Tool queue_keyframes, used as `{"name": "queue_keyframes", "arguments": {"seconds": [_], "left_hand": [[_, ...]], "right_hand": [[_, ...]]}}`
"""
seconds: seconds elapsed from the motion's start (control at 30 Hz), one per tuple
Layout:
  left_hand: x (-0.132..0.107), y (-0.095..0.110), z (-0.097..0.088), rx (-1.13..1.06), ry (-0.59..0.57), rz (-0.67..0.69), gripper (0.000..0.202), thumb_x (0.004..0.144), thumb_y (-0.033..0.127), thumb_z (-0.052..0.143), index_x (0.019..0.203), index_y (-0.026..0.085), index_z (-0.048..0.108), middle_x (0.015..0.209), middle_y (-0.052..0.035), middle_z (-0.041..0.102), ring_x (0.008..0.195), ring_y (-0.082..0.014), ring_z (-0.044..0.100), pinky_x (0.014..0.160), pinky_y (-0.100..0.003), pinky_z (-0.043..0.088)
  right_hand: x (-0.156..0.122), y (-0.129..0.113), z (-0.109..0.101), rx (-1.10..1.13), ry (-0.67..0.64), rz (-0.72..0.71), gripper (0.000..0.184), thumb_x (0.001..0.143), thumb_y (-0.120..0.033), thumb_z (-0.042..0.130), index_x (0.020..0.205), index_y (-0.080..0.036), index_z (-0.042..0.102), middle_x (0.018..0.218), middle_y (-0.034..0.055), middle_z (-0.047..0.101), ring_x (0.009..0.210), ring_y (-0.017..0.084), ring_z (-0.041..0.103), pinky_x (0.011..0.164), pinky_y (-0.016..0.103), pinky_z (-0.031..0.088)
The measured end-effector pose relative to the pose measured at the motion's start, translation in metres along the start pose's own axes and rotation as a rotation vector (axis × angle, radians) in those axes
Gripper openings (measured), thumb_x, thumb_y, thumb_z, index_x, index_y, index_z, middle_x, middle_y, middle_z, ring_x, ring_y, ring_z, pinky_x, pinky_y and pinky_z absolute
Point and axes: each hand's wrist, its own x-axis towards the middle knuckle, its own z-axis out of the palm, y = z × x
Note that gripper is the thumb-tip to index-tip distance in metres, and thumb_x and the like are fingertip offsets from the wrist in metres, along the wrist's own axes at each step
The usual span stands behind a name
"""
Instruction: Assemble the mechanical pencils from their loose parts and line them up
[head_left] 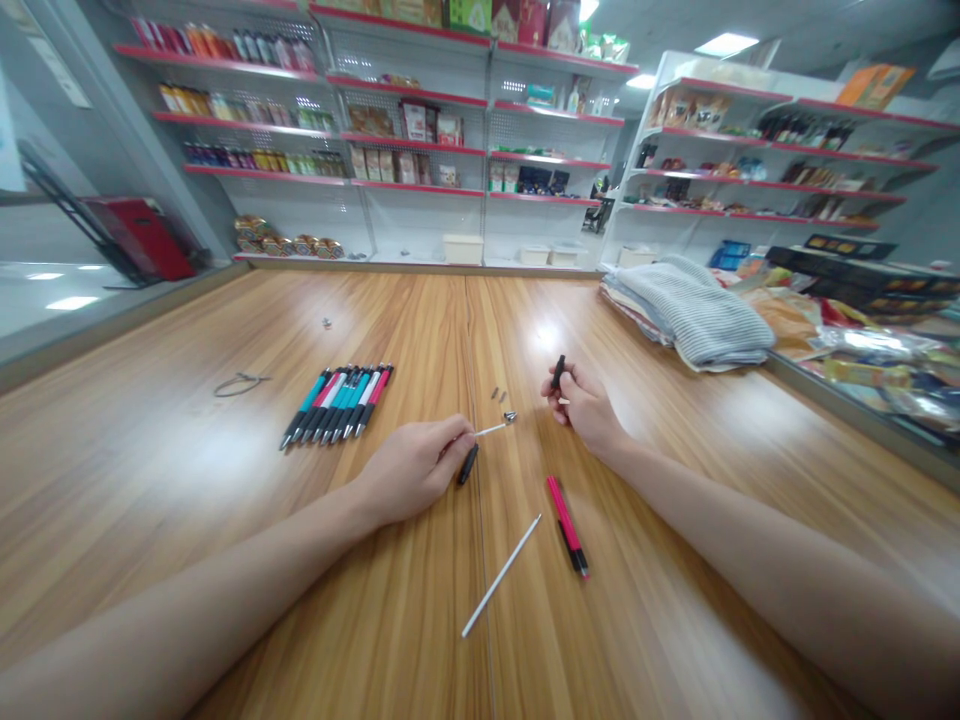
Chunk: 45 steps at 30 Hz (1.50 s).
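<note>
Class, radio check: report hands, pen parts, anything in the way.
Left grip pinching white refill. Right grip holding black pen part. Pink barrel lying loose. Small metal parts between them.

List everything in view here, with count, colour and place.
Table: one, brown wood, foreground
Pens: about ten, teal, pink and white with black, left
Wire loop: one, grey, left of pens
Small metal bit: count unclear, silver, beyond pens
Springs: two, grey, centre
Metal tips: count unclear, silver, centre
Refills: two, white, one lying front, one held
Black grips: two, black, one lying centre, one held
Pink barrels: count unclear, pink and black, right of lying refill
Cloths: one stack, grey-white, right
Packets: many, mixed, right edge
Shelves: several, white and red, stocked, behind
Cart: one, red and black, far left
Left hand: one, holding refill
Right hand: one, holding grip
</note>
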Motion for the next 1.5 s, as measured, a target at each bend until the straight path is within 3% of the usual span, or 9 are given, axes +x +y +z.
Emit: {"name": "queue_keyframes", "arguments": {"seconds": [0.17,0.27,0.5,0.6,0.7,0.83,0.93,1.23,1.5], "left_hand": [[0.001,0.001,0.000,0.005,-0.003,0.000,0.026,0.100,0.034,0.035,0.083,0.019,0.049,0.071,0.0005,0.057,0.067,-0.0129,0.054,0.062,-0.025,0.035],[0.002,0.001,0.001,0.024,0.002,-0.001,0.027,0.100,0.035,0.035,0.083,0.019,0.049,0.070,0.0002,0.056,0.066,-0.0133,0.055,0.062,-0.025,0.036],[0.003,0.001,0.000,0.038,-0.003,-0.016,0.027,0.100,0.035,0.034,0.083,0.019,0.049,0.071,-0.0001,0.056,0.067,-0.0134,0.055,0.062,-0.025,0.036],[0.003,0.002,0.000,0.045,-0.001,-0.014,0.027,0.100,0.035,0.035,0.082,0.019,0.048,0.070,0.0001,0.055,0.066,-0.0133,0.054,0.061,-0.024,0.036],[0.003,0.003,-0.001,0.033,0.002,-0.012,0.026,0.100,0.034,0.035,0.083,0.019,0.049,0.070,0.0004,0.056,0.066,-0.0130,0.055,0.061,-0.024,0.035],[0.003,0.002,-0.001,0.026,0.016,-0.008,0.026,0.099,0.033,0.036,0.083,0.019,0.050,0.071,-0.0001,0.057,0.066,-0.0131,0.055,0.060,-0.024,0.035],[0.003,0.002,-0.001,0.033,0.027,-0.008,0.027,0.099,0.033,0.036,0.081,0.019,0.049,0.069,0.0001,0.056,0.065,-0.0131,0.054,0.060,-0.024,0.034],[0.003,0.003,0.000,0.050,0.072,-0.019,0.027,0.099,0.033,0.037,0.080,0.019,0.050,0.070,-0.0004,0.058,0.064,-0.0136,0.055,0.059,-0.024,0.035],[0.002,-0.002,0.001,0.063,0.106,-0.062,0.028,0.099,0.035,0.036,0.082,0.019,0.052,0.070,-0.0011,0.058,0.065,-0.0146,0.055,0.060,-0.025,0.034]], "right_hand": [[0.007,0.004,-0.005,0.039,0.107,0.007,0.028,0.083,-0.040,0.059,0.099,-0.019,0.049,0.077,0.0007,0.060,0.055,0.009,0.051,0.037,0.018,0.039],[0.015,0.009,-0.001,-0.094,0.114,-0.054,0.032,0.082,-0.037,0.060,0.106,-0.017,0.053,0.075,0.0019,0.061,0.055,0.009,0.051,0.036,0.018,0.041],[0.034,0.015,0.019,-0.303,0.096,-0.035,0.015,0.081,-0.029,0.054,0.091,-0.018,0.051,0.079,0.0018,0.063,0.052,0.008,0.052,0.036,0.018,0.037],[0.033,0.012,0.017,-0.359,0.022,-0.096,0.007,0.081,-0.020,0.045,0.086,-0.019,0.050,0.066,-0.0028,0.056,0.048,0.009,0.047,0.040,0.020,0.034],[0.027,0.007,0.014,-0.592,-0.124,-0.297,0.011,0.080,-0.016,0.047,0.077,-0.017,0.058,0.064,-0.0018,0.052,0.058,0.011,0.048,0.053,0.023,0.037],[0.025,0.006,0.012,-0.829,-0.311,-0.479,0.021,0.086,-0.020,0.054,0.094,-0.020,0.073,0.074,0.0010,0.054,0.067,0.011,0.049,0.065,0.026,0.038],[0.028,0.009,0.010,-0.899,-0.338,-0.504,0.021,0.088,-0.024,0.059,0.101,-0.026,0.075,0.074,0.0011,0.052,0.069,0.012,0.050,0.066,0.026,0.038],[0.031,0.008,0.001,-0.996,-0.286,-0.463,0.011,0.087,-0.022,0.061,0.081,-0.017,0.069,0.079,0.0036,0.061,0.074,0.013,0.055,0.067,0.026,0.038],[0.004,-0.011,0.009,-0.807,-0.379,-0.725,0.009,0.090,-0.018,0.051,0.089,-0.018,0.060,0.083,0.0044,0.060,0.076,0.014,0.056,0.068,0.026,0.042]]}}
